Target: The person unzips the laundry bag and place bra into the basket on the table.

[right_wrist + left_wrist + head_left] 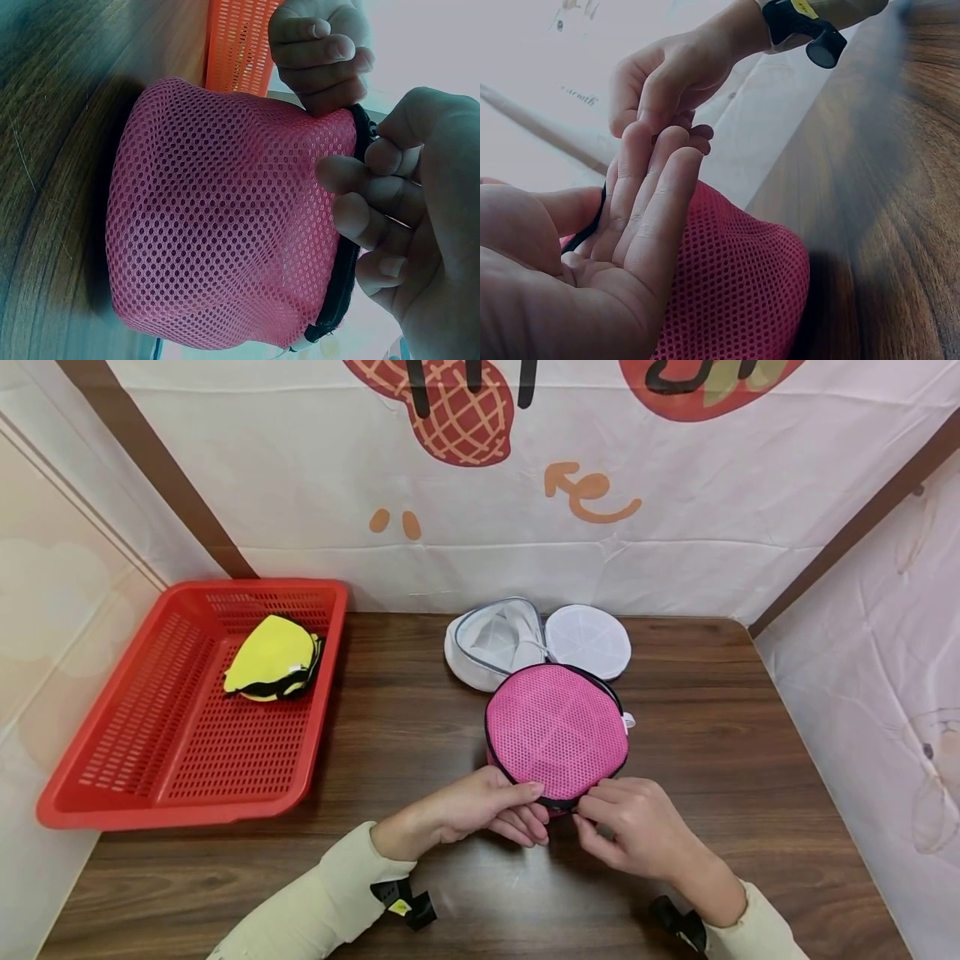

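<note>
Head view: the pink bag stands on the table before the person, its round top lying across.
Zip: black, round the top's edge; judged mostly closed, though fingers hide its end.
Left hand: pinches the rim, thumb above, the other fingers nearly straight against the side.
Right hand: thumb and forefinger brought together on the zip near the left fingertips, the others loosely bent.
Yellow bag: inside the basket, towards its far right corner; seemingly done.
White bag: behind the pink bag, lid laid back beside it; seemingly left to do.
</note>
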### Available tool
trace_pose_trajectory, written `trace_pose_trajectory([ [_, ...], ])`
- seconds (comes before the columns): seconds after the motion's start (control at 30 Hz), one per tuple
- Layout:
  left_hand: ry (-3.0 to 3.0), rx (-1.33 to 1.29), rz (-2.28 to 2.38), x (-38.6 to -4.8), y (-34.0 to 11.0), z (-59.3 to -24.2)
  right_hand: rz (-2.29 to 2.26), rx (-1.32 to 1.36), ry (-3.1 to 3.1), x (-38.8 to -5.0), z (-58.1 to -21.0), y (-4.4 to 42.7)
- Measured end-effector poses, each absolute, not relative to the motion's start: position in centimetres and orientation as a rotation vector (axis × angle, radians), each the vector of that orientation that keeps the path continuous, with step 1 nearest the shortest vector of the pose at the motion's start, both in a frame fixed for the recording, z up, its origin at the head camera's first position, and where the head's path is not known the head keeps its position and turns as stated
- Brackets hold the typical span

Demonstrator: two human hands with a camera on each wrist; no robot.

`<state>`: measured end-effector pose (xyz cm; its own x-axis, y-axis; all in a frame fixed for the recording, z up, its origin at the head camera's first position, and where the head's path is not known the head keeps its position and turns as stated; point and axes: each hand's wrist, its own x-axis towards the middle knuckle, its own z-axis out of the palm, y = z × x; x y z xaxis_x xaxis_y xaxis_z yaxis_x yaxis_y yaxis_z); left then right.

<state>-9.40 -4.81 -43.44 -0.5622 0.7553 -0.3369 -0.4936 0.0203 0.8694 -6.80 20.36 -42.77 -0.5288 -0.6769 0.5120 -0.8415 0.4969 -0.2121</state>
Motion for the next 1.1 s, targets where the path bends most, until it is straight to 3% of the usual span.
trace_pose_trajectory([
  [1.1,1.375,0.299,1.693,-9.5,-5.1,-43.1,0.695,1.162,-2.449,-7.3,-42.2,22.8],
])
